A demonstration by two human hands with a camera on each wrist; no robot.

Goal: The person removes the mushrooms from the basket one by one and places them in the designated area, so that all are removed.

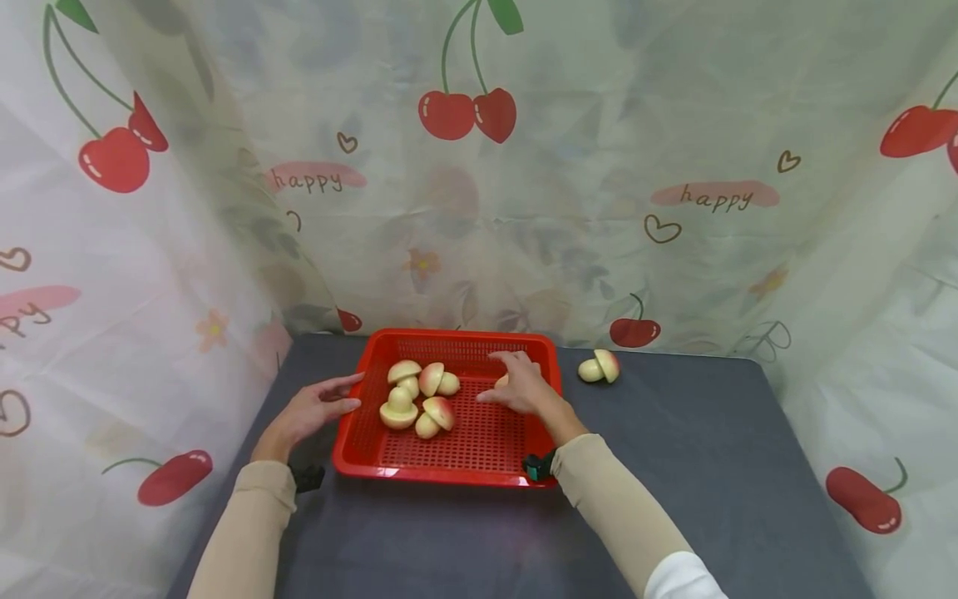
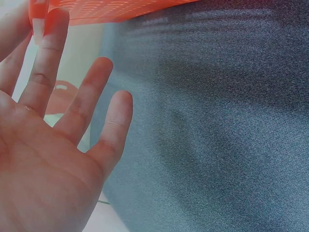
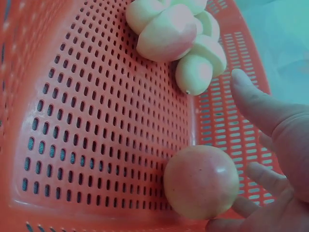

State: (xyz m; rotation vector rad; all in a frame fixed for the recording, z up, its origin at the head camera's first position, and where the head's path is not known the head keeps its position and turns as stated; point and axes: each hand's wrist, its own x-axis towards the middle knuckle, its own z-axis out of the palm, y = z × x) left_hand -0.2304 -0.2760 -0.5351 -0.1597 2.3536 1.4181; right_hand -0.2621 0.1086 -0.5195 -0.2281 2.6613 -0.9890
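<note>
My left hand (image 1: 307, 413) is at the left rim of a red plastic basket (image 1: 464, 477). Its fingers are spread and fairly straight, and a fingertip meets the rim in the left wrist view. Inside the basket's right half is my right hand (image 1: 521, 387), thumb and fingers apart. A toy mushroom (image 3: 202, 182) with a round pinkish cap lies on the basket floor beside those fingers, its stem hidden. Several cream toy mushrooms (image 1: 437, 413) with partly pink caps cluster in the basket's left half.
Another toy mushroom (image 1: 600, 366) lies on its side on the dark grey cloth (image 1: 674, 433), right of the basket. A cherry-print curtain (image 1: 524, 216) stands behind the table and along both sides.
</note>
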